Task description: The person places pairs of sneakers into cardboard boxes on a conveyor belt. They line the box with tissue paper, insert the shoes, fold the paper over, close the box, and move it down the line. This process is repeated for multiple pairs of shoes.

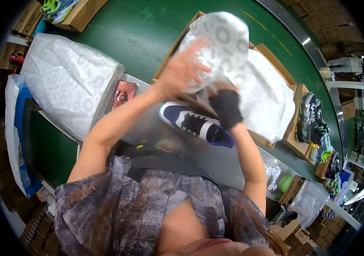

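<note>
Spreading blurred fingers wide, the left hand [184, 70] is at the patterned paper [224, 38] over the box [271, 58]; the black-gloved right hand [225, 104] is at the paper's near end, grip too blurred to tell. A shoe [190, 122] lies beside the box's near edge on the grey tabletop [186, 149], a phone [124, 94] farther left.

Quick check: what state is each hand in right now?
Left hand: open, fingers spread, at the grey-patterned white tissue paper.
Black-gloved right hand: by the paper's lower edge; too blurred to tell its grip.
</note>
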`<state>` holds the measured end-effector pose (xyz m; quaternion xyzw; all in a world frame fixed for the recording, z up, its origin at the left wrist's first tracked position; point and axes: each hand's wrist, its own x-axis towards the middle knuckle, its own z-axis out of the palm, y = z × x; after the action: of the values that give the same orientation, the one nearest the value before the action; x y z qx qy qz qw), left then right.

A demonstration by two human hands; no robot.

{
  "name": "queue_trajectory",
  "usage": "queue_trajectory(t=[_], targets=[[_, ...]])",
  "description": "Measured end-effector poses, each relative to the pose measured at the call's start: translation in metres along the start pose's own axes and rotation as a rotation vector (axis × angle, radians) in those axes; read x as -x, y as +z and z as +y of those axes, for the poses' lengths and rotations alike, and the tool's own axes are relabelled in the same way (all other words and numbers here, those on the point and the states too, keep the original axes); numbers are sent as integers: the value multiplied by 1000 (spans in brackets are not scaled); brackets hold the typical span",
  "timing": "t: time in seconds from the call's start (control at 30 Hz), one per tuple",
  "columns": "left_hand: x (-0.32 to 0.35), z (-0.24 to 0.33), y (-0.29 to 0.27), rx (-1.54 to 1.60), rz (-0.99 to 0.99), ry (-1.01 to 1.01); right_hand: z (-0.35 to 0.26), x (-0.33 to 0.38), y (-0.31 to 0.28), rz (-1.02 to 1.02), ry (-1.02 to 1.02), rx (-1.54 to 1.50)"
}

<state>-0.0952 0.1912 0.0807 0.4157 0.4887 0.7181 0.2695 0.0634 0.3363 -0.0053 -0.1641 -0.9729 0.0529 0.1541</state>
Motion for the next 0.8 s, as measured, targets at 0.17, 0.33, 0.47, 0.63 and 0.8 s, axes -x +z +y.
queue_trajectory(t=[0.17,0.33,0.47,0.63,0.8], targets=[[-22,-50,-29,-369,127,-177,55,47,-66,-338,648,131],[-31,-98,29,-1220,-374,295,68,95,-78,-272,726,17],[-40,-125,16,-1746,-888,-38,65,129,-73,2,488,-82],[-20,-99,22,-1258,-435,136,25,127,-103,291,423,-124],[71,-27,25,-715,-691,-43,-4,160,-101,216,878,-378]])
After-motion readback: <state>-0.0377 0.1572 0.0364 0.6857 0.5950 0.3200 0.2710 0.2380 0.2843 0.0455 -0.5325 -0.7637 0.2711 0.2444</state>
